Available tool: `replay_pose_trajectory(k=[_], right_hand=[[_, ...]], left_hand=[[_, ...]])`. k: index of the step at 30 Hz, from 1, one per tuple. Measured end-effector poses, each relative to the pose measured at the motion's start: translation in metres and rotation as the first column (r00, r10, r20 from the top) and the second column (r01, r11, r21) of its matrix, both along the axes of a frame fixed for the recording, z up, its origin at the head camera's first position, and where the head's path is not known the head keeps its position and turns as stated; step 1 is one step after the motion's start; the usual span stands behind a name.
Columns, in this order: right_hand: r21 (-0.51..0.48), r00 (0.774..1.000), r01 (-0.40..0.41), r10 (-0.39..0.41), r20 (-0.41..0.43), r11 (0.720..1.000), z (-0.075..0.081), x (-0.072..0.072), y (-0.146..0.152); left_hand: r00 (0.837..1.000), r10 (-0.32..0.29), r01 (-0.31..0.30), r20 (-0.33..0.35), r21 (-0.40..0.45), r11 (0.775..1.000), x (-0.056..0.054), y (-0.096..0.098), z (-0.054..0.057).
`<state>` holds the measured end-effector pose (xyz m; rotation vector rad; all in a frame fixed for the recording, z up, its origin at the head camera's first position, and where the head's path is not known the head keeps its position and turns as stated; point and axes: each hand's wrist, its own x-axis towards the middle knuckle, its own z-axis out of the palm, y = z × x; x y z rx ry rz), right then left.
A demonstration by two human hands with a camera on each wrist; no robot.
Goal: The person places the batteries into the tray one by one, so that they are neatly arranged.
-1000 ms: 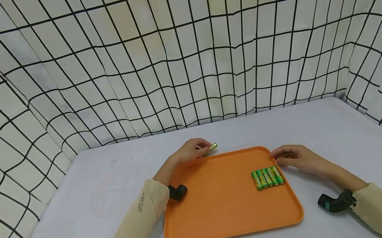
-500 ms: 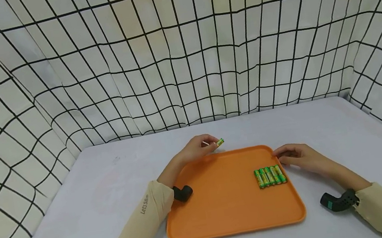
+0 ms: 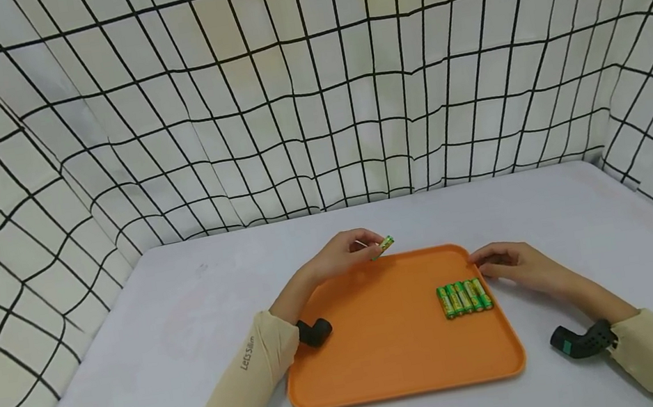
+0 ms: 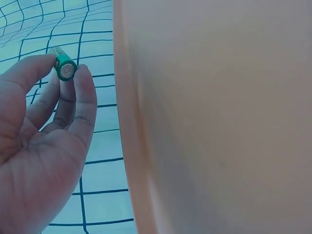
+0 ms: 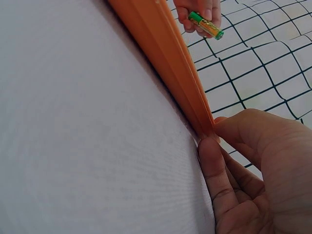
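In the head view my left hand [image 3: 354, 251] is above the far rim of the orange tray [image 3: 388, 363], pinching a green-and-yellow battery [image 3: 387, 243]. The left wrist view shows the battery [image 4: 65, 67] end-on between thumb and fingertips, its flat silver end facing the camera. My right hand [image 3: 516, 266] grips the tray's far right corner. In the right wrist view its thumb and fingers [image 5: 212, 158] are on either side of the tray edge [image 5: 180, 68]. Several matching batteries [image 3: 464, 298] lie side by side in a row inside the tray, close to its right rim.
The tray rests on a table [image 3: 105, 377] covered in white cloth. A white wall with a black grid [image 3: 325, 112] encloses the back and both sides. Black devices [image 3: 315, 332] are worn on both wrists, the left one over the tray.
My left hand has shifted right along the tray's far rim with the battery. The right hand stays at the corner. The whole head view has drifted slightly.
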<state>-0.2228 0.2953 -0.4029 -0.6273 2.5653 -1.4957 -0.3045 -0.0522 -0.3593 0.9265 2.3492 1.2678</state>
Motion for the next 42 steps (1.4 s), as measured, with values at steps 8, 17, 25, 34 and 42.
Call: replay_pose_trajectory(k=[8, 17, 25, 34, 42], right_hand=[[-0.006, 1.000, -0.006, 0.006, -0.004, 1.000, 0.000, 0.000, 0.001], [-0.005, 1.000, -0.005, 0.005, 0.008, 1.000, 0.001, -0.001, 0.001], [0.012, 1.000, 0.011, -0.011, 0.001, 1.000, 0.000, 0.001, 0.000], [-0.017, 1.000, -0.009, 0.009, 0.002, 1.000, -0.002, 0.001, 0.001], [-0.015, 1.000, -0.013, 0.013, 0.009, 1.000, -0.002, 0.000, 0.000]], left_hand=[[1.000, -0.013, 0.013, 0.015, 0.015, 1.000, 0.007, 0.004, 0.003], [1.000, -0.018, 0.018, 0.001, -0.003, 1.000, 0.021, 0.008, 0.004], [0.998, -0.014, 0.015, 0.055, -0.015, 1.000, 0.038, 0.013, 0.006], [0.994, -0.070, 0.072, 0.086, -0.026, 0.997, 0.056, 0.022, 0.007], [0.994, -0.025, 0.032, 0.106, -0.061, 0.998, 0.071, 0.028, 0.005]])
